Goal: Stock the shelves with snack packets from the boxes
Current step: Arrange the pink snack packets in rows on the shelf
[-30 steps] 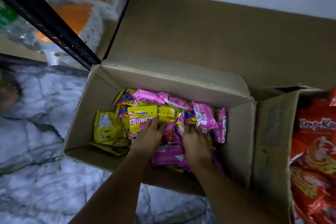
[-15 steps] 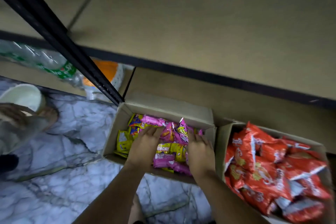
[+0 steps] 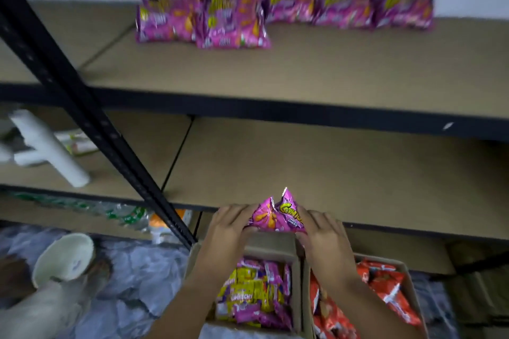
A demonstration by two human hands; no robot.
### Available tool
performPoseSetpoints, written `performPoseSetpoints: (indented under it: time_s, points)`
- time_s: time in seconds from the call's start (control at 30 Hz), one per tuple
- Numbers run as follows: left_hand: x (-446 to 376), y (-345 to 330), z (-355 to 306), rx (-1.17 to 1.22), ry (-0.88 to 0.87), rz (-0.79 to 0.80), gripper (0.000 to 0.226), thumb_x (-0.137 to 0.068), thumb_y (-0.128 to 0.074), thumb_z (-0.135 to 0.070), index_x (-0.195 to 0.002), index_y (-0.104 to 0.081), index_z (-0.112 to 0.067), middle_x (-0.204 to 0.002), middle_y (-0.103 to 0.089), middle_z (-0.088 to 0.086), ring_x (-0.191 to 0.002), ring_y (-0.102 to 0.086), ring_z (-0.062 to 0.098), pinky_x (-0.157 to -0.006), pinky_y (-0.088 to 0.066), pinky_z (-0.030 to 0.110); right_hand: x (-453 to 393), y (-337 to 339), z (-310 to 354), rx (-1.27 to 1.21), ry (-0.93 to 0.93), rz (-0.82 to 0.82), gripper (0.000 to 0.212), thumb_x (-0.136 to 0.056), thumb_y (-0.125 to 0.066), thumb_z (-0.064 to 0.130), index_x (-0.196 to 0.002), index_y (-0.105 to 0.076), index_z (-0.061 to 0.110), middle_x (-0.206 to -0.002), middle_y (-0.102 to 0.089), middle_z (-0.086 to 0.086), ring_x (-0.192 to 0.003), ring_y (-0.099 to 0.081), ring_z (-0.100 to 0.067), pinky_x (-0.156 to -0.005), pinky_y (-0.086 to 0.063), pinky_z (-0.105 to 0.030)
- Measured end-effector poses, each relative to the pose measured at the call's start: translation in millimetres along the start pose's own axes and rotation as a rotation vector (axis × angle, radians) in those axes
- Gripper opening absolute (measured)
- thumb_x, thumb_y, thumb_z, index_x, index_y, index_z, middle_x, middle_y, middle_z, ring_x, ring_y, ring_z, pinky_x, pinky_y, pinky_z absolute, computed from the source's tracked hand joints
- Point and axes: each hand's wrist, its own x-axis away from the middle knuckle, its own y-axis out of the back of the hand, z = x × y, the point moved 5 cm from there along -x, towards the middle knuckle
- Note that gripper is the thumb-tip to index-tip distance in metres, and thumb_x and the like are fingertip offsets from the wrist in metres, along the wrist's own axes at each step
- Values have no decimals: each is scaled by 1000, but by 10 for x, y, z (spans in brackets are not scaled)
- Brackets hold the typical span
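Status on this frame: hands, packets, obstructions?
Left hand and right hand together hold pink packets above the box. Upper shelf partly stocked. No obstruction visible.

A single head-worn view is given, aimed forward and down at the shelves from close range. The boxes are seen from above at 6 o'clock, the stocked shelf board toward 12 o'clock.

Glossy foil-like pink packets; matt brown cardboard box; matt fibreboard shelf; black metal upright.
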Motion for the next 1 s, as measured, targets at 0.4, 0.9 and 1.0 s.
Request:
performPoseSetpoints:
  time_s: [0.4,0.9,1.0]
  points:
    - [-1129,1386,-984,-16,-347,-246,44,-93,-65,-34,-133,-61,-16,-123,-63,-8,-111,-57,16,-96,-45,36,-448,1961,-132,-27,160,-536,61,-74,-85,22,-130,-63,12,-101,-63,0,-86,-51,-21,-69,-49,-34]
    - [-2702,1715,-1675,-182,-402,-312,50,-86,-76,-16,-135,-61,-13,-120,-65,0,-111,-55,20,-101,-43,38,-1605,3028,-1022,37,245,-674,63,-70,-85,7,-128,-64,17,-105,-67,-3,-94,-58,-28,-71,-49,-40]
    - [-2984,1639,-1651,-221,-329,-268,54,-84,-78,-12,-135,-61,-12,-118,-67,4,-110,-57,25,-101,-44,42,-1931,2956,-1202,52,238,-653,68,-62,-89,4,-124,-67,18,-104,-68,-2,-95,-57,-27,-75,-51,-40]
